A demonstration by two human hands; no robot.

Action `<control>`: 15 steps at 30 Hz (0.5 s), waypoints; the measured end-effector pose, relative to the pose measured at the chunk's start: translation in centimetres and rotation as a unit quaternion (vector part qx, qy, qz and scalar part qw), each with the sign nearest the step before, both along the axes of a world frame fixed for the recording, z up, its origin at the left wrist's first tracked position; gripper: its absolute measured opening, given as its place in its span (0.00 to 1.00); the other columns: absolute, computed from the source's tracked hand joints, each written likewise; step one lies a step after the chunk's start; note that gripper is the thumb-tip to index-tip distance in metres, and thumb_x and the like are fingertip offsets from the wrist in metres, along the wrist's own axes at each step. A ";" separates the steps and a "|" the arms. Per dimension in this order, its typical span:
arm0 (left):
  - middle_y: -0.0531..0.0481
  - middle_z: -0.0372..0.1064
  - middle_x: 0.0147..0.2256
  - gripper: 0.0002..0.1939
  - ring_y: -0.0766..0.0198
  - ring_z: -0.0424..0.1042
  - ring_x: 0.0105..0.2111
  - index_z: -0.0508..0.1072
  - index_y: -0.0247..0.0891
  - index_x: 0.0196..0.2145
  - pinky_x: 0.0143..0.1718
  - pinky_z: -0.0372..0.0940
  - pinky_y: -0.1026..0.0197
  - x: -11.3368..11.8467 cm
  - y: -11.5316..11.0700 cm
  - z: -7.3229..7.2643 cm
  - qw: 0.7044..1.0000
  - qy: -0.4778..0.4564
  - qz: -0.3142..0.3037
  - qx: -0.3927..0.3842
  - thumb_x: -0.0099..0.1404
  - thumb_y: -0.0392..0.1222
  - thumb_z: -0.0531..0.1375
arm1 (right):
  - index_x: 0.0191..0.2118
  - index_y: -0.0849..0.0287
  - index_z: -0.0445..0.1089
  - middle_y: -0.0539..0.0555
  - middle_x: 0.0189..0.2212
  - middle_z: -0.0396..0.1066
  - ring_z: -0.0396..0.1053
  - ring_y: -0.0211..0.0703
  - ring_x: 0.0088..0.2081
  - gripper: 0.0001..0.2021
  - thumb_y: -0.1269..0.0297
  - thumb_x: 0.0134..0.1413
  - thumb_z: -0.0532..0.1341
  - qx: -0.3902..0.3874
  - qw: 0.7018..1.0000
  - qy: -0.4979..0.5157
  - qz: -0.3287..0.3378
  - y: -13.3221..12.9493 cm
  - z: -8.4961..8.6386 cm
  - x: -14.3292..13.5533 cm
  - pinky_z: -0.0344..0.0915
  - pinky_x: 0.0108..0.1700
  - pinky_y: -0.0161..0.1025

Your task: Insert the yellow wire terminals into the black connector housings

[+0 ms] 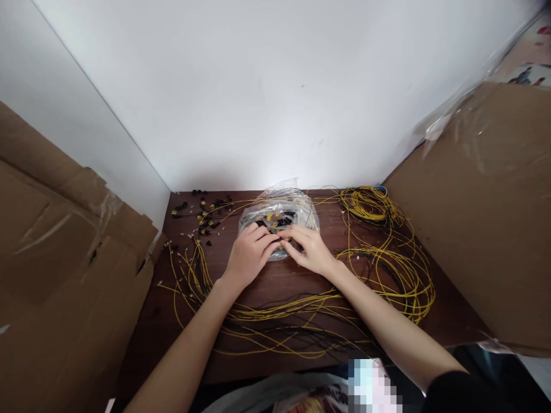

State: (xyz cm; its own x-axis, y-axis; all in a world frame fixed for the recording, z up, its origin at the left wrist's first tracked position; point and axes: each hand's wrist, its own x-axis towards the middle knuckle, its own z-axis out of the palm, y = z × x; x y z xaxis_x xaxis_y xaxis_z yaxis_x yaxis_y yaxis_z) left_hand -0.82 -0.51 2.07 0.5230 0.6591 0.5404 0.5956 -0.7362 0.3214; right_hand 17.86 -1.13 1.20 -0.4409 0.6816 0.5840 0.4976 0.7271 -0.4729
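My left hand [251, 250] and my right hand [307, 248] meet fingertip to fingertip over the front of a clear plastic bag [307, 212]. Both are closed in a pinch around something small and dark between them, too small to make out. Inside the bag lie black and yellow small parts [284, 219]. Thin yellow and black wires [297, 308] run across the table beneath my forearms. Their ends fan out at the left, and they loop into a loose coil [408, 275] at the right.
Loose black and yellow connectors [205, 221] lie at the back left of the brown table [262, 287]. A yellow wire coil [365, 205] sits at the back right. Cardboard panels [64, 258] [482, 218] flank both sides; a white wall [258, 97] stands behind.
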 end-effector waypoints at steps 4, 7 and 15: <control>0.47 0.70 0.32 0.10 0.61 0.63 0.33 0.74 0.35 0.40 0.37 0.61 0.57 -0.6 0.5 0.1 1.000 -0.026 0.001 0.008 0.65 0.41 0.55 | 0.41 0.60 0.68 0.55 0.32 0.70 0.67 0.40 0.32 0.07 0.68 0.59 0.54 -0.002 1.000 0.027 -0.010 0.1 -0.5 -0.2 0.65 0.36 0.38; 0.47 0.69 0.30 0.09 0.63 0.63 0.32 0.75 0.36 0.37 0.37 0.61 0.57 -1.5 1.0 0.4 0.998 -0.061 0.012 0.012 0.65 0.39 0.56 | 0.39 0.60 0.68 0.54 0.30 0.69 0.66 0.38 0.30 0.07 0.67 0.59 0.55 -0.015 0.999 0.044 -0.020 0.1 -0.6 -0.2 0.63 0.33 0.35; 0.49 0.68 0.29 0.09 0.66 0.66 0.30 0.76 0.37 0.35 0.30 0.60 0.64 -2.8 1.4 1.4 0.977 -0.188 0.078 -0.058 0.63 0.40 0.57 | 0.36 0.61 0.70 0.50 0.24 0.65 0.59 0.35 0.24 0.07 0.64 0.58 0.57 -0.013 0.995 0.073 -0.068 -0.1 -0.1 0.3 0.59 0.28 0.33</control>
